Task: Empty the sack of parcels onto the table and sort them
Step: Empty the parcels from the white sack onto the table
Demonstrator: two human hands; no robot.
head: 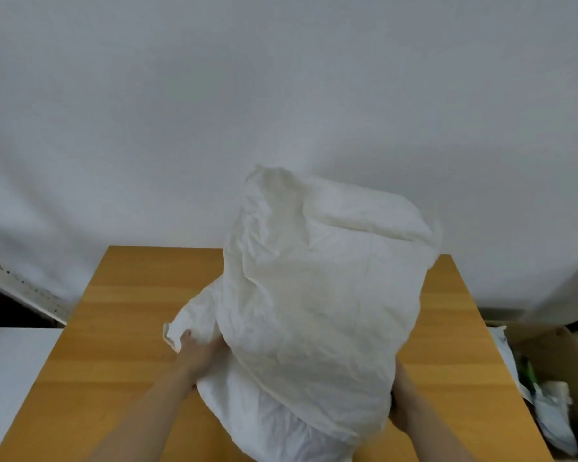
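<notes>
Bulging white sack [314, 295] over table [131, 311], edge in left hand [199, 356]

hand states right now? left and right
Left hand: grips the crumpled white fabric sack near its edge.
Right hand: against the sack's side, fingers hidden; grip cannot be told.

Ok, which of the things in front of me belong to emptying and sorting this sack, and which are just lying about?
Part of the job: white sack, gripped by the left hand, with the right hand at its lower edge; wooden table under it.
Lying about: cardboard box right of the table, with plastic bags in it; white surface on the left.
</notes>
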